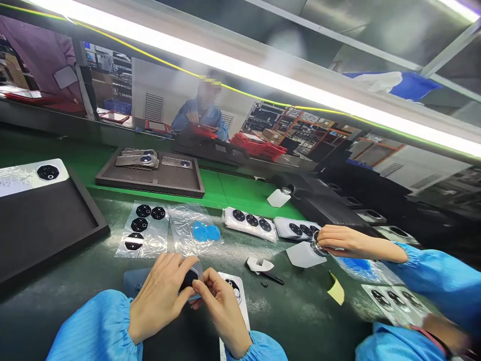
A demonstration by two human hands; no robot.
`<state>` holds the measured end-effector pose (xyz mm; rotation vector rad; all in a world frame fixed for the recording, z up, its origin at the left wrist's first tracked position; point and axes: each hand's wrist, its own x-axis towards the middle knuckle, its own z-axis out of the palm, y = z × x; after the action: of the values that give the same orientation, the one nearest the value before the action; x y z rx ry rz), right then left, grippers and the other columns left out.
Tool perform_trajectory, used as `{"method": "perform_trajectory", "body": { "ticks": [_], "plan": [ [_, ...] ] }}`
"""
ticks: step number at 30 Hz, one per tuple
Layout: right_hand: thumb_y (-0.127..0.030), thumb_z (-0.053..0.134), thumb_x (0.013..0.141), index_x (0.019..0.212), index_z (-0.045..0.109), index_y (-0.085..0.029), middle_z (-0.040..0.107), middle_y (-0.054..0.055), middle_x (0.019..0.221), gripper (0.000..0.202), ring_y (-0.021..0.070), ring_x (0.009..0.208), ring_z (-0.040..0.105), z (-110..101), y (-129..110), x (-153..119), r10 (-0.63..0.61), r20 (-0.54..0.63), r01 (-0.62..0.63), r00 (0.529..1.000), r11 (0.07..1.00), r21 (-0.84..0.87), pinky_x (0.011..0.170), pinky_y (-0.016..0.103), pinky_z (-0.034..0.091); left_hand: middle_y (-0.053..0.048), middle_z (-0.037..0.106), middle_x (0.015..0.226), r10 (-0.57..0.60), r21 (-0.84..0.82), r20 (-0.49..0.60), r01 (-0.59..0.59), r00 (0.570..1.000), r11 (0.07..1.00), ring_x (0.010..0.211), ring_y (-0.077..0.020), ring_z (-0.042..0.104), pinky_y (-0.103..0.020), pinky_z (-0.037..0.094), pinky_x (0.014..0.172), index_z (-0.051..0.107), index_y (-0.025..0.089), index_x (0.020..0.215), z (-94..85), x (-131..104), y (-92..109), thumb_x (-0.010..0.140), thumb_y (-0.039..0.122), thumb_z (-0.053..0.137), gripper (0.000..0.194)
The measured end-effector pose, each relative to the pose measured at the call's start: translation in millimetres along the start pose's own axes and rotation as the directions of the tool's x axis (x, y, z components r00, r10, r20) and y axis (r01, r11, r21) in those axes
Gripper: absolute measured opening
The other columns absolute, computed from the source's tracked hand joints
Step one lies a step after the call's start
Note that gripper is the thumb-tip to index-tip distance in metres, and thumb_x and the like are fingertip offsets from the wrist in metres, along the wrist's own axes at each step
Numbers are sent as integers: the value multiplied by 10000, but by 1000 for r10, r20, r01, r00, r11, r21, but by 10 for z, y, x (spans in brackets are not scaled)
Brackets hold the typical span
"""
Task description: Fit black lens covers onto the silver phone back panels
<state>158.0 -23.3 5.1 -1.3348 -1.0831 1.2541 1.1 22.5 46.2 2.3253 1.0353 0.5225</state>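
My left hand (160,296) and my right hand (221,306) meet at the near edge of the bench, both in blue sleeves. Together they pinch a small round black lens part (189,279) over a white phone back cover (237,296) that lies under my right hand. A clear film sheet with black round lens parts (143,228) lies just beyond my left hand. Next to it sits a clear bag with blue round stickers (203,232).
A black tray (48,220) at left holds a silver back cover (30,176). Another tray (150,175) with covers sits farther back. Lens sheets (251,221), black tweezers (272,277) and a yellow slip (336,289) lie in the middle. A co-worker's hand (353,243) works at right; another person sits opposite.
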Motion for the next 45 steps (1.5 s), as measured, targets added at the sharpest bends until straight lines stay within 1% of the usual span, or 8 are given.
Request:
{"method": "perform_trajectory", "body": {
  "ticks": [8, 13, 20, 23, 27, 30, 36, 45],
  "plan": [
    [-621, 607, 829, 771, 547, -209, 532, -12, 715, 420, 168, 668, 558, -48, -173, 80, -2, 52, 6, 999, 998, -67, 591, 289, 512, -39, 622, 1109, -46, -46, -13, 45, 999, 998, 1045, -250, 555, -453, 406, 987, 510, 261, 1276, -13, 100, -101, 863, 209, 657, 441],
    [-513, 524, 910, 696, 478, -213, 455, -34, 664, 372, 131, 637, 431, -70, -233, 90, -148, 37, 153, 988, 958, -244, 583, 250, 353, -24, 633, 1142, -35, -54, -15, 34, 999, 998, 1075, -254, 562, -428, 430, 962, 513, 288, 1263, -36, 71, -49, 816, 166, 704, 501],
    [-489, 506, 919, 662, 418, -217, 389, -47, 626, 384, 120, 591, 342, 4, -229, 86, -172, -25, 158, 985, 946, -284, 561, 266, 258, -41, 636, 1069, -25, 81, -183, 41, 983, 996, 999, -266, 579, -419, 444, 877, 504, 259, 1274, 80, -26, 104, 874, 123, 613, 437],
    [-530, 551, 887, 659, 466, -207, 390, -43, 628, 405, 120, 603, 352, -56, -304, 157, -147, 21, 147, 989, 957, -252, 563, 262, 274, -45, 639, 1136, -53, -46, -107, 49, 993, 998, 1067, -272, 578, -405, 422, 919, 494, 252, 1288, -18, 23, 47, 866, 186, 643, 452],
    [-613, 524, 885, 745, 571, -191, 476, -18, 681, 447, 133, 646, 430, -130, -350, 220, -120, 72, 132, 990, 974, -184, 589, 257, 358, -2, 649, 908, -128, -427, 92, 156, 987, 891, 868, -207, 604, -316, 434, 776, 564, 242, 1118, -197, 101, -90, 961, 340, 479, 204],
    [-669, 509, 876, 856, 594, -199, 539, 4, 751, 478, 153, 681, 512, -100, -260, 197, -53, 83, 57, 995, 997, -49, 579, 263, 447, 11, 596, 814, -186, -570, 72, 193, 980, 798, 775, -174, 565, -275, 422, 697, 539, 212, 921, -207, 109, -157, 949, 386, 460, 193],
    [-620, 734, 728, 905, 613, -195, 528, -22, 680, 476, 142, 627, 507, 24, -138, 91, 3, 112, -15, 994, 994, 107, 528, 249, 456, 26, 548, 743, -224, -626, 67, 215, 972, 749, 710, -150, 523, -249, 402, 646, 536, 194, 848, -92, 98, -217, 891, 386, 512, 198],
    [-528, 628, 862, 800, 610, -195, 545, -15, 709, 339, 146, 680, 464, 68, -168, 96, -131, -11, 129, 991, 988, -89, 608, 255, 365, 30, 550, 690, -276, -601, 19, 231, 961, 765, 688, -147, 472, -258, 321, 631, 533, 188, 703, -16, 142, -199, 858, 347, 593, 230]
  ]
}}
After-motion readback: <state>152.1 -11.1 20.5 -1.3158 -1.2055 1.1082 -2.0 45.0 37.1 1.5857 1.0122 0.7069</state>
